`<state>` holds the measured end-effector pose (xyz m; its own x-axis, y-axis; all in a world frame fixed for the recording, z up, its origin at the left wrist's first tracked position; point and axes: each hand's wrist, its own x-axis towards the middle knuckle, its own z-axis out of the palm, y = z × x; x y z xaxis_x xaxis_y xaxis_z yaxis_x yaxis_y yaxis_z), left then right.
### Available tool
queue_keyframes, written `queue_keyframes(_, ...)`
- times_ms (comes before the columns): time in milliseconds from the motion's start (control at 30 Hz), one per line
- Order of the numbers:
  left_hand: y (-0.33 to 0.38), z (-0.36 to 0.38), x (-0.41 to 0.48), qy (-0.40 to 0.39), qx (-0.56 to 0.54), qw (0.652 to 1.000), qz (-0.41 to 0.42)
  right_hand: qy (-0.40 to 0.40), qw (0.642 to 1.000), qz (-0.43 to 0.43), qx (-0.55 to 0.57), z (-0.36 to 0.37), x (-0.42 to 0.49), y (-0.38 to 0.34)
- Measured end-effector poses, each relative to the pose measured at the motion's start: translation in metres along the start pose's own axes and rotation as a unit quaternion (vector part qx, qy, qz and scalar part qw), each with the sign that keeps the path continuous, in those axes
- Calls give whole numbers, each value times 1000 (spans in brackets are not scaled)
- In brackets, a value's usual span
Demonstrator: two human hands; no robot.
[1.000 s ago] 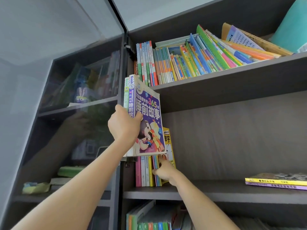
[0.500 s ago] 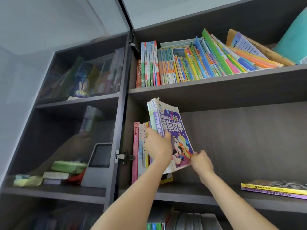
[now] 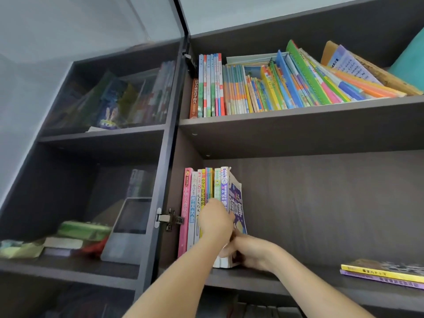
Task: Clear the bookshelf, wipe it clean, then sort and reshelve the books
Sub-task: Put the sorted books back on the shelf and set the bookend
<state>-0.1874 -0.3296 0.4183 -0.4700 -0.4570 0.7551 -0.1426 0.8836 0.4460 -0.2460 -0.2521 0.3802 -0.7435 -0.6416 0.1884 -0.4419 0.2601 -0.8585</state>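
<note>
A purple storybook (image 3: 237, 203) with a white "Book" spine stands upright at the right end of a short row of books (image 3: 197, 203) on the middle shelf (image 3: 298, 280). My left hand (image 3: 214, 223) grips its spine, covering the lower spines of the neighbouring books. My right hand (image 3: 251, 251) holds the lower part of its cover, just above the shelf board. The foot of the book is hidden behind both hands.
The upper shelf (image 3: 298, 120) carries a long row of thin colourful books (image 3: 275, 88), leaning at the right. Two flat books (image 3: 380, 271) lie at the middle shelf's right end. A glass door (image 3: 91, 157) with a metal hinge (image 3: 168, 219) stands left.
The purple storybook came down from in front of the upper shelf and now stands upright in the middle-shelf row. My right hand moved from the row's foot to the book's lower cover.
</note>
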Motion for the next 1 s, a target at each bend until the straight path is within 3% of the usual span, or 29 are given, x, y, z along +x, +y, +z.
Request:
queue_keyframes(100, -6, -14, 3, -62, 113, 990, 51, 16, 998, -18, -60, 5, 2, -3)
queue_keyframes(200, -11, -15, 1, -162, 249, 946, 133, 72, 988, -40, -131, 10, 12, -4)
queue_keyframes(300, -19, -4, -4, -214, 289, 921, 148, 107, 969, -69, -212, 14, 18, -8)
queue_keyframes(400, -26, 8, -4, -199, 271, 930, 149, 91, 943, -120, -298, 18, 15, -16)
queue_keyframes(567, -33, 11, -2, -174, 200, 956, 124, 83, 958, -154, -230, 16, 18, -15)
queue_keyframes(733, -36, -5, -13, -155, 46, 985, 55, 103, 970, -152, -160, 9, 4, -11)
queue_keyframes(800, -35, -13, -16, -147, 9, 988, 36, 187, 947, -156, -210, 2, -16, -10)
queue_keyframes(900, -24, -12, -22, -158, -64, 985, 5, 310, 863, -111, -383, -24, -66, -3)
queue_keyframes(1000, 3, 6, -36, -212, -164, 963, -6, 323, 800, -2, -506, -80, -122, 13)
